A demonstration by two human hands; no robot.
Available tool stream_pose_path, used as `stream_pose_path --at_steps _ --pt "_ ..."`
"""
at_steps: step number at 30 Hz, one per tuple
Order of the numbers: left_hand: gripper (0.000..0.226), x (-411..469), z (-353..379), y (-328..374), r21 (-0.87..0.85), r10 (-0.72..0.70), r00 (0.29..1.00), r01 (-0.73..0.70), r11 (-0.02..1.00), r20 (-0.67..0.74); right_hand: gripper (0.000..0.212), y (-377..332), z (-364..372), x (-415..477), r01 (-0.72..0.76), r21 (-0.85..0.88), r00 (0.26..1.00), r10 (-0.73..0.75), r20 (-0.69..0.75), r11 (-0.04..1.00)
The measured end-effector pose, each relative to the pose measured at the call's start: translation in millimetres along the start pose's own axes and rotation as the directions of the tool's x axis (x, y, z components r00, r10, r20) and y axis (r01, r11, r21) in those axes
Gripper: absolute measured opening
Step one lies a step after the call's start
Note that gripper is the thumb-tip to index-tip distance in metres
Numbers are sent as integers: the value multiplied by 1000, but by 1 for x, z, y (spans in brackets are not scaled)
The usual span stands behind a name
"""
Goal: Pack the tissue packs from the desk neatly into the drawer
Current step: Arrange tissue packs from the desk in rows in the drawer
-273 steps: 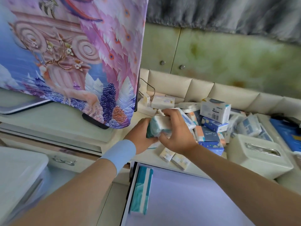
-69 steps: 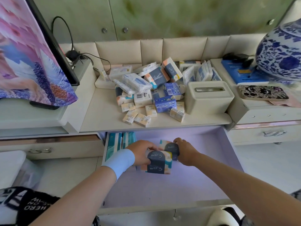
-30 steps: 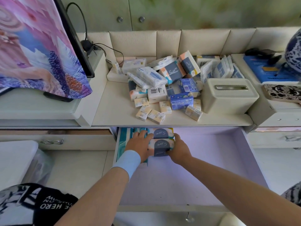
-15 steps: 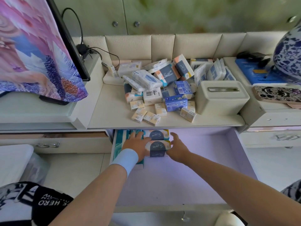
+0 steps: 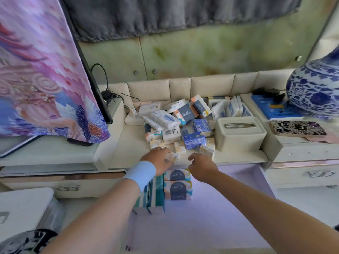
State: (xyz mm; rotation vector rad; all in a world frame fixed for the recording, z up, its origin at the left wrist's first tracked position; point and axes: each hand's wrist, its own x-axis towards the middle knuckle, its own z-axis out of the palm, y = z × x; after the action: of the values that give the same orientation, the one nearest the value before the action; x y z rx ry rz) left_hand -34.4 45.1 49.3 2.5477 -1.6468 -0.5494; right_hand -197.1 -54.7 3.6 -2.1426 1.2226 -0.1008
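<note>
Grey curtain (image 5: 146,17) — mottled green wall (image 5: 211,52)

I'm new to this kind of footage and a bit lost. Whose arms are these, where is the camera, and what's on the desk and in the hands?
No machine here: a person works with bare hands, filmed by one wide-angle camera on their head, looking down. The left hand, above a blue wristband, grips a small cream pack at the desk's front edge. The right hand reaches beside it and seems empty. A pile of tissue packs lies on the desk beside a cream tissue box. Below, the open drawer already holds teal packs and two S-pure packs.
</note>
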Motion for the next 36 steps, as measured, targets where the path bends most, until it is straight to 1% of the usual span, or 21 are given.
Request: stream_pose_path --at_steps 2,5,8,11,13,15,16,17,19,21,22,23,24,25,27,28,30,31,33,34,36 --pt "51 12 -27 4 -5 16 999 -16 1000 -40 39 -15 -22 8 36 24 998 -35 -42 999" --pt "50 37 -55 0 36 33 997 -30 999 -74 38 -35 -46 31 84 35 990 -80 -113 996" --pt "50 61 -73 -12 46 31 992 -25 999 -119 43 -57 -55 65 148 -13 981 -148 -124 989" --pt "52 88 -82 -32 73 19 993 -11 997 -115 48 -84 -53 100 185 -108 974 -197 -109 977" --pt "53 108 -87 -41 70 -1 992 10 998 -126 57 -98 -50 123 145 -200 983 -164 -85 969" --pt "49 127 -87 -42 25 39 986 -35 999 -164 66 -106 -45 146 48 -262 996 -64 -54 964" --pt "47 137 -86 -39 21 91 981 -89 996 -168 66 -110 -44 155 7 -251 999 -16 -37 968" --pt "44 146 -84 -35 32 150 975 -147 989 -164 60 -112 -41 164 -11 -205 1000 8 -15 979" --pt "39 162 -80 -30 59 219 964 -212 975 -154 41 -114 -37 175 16 -73 1000 -15 10 997" --pt "40 176 -79 -30 62 178 975 -171 983 -135 33 -108 -35 187 45 98 997 -39 -67 994" --pt "42 182 -79 -32 100 144 982 -132 986 -119 34 -103 -36 193 50 149 993 -33 -112 988" --pt "44 187 -78 -35 168 118 987 -99 981 -110 36 -98 -38 199 65 136 985 -41 -170 989" --pt "44 192 -78 -38 249 101 988 -70 966 -114 39 -92 -42 206 82 29 973 -74 -219 996" --pt "42 197 -78 -41 316 85 988 -41 948 -126 42 -86 -46 213 88 -128 964 -117 -238 988" --pt "38 205 -79 -44 373 28 987 33 927 -157 54 -73 -53 228 101 -449 954 -215 -210 888" --pt "38 209 -80 -45 381 -1 985 67 922 -171 64 -69 -56 233 118 -556 953 -251 -170 823" --pt "38 212 -81 -44 366 -37 980 108 924 -194 85 -59 -56 246 169 -682 946 -311 -91 712" --pt "37 213 -81 -43 326 -35 980 100 940 -198 91 -56 -54 251 189 -725 937 -343 -69 663" --pt "38 217 -80 -41 204 -17 983 55 977 -180 96 -50 -50 258 194 -793 917 -394 -62 577" --pt "40 218 -79 -40 173 -14 986 43 984 -166 97 -49 -48 261 185 -824 910 -409 -61 536" --pt "39 219 -77 -35 221 -18 989 50 974 -146 96 -49 -43 264 161 -866 900 -431 -68 473"
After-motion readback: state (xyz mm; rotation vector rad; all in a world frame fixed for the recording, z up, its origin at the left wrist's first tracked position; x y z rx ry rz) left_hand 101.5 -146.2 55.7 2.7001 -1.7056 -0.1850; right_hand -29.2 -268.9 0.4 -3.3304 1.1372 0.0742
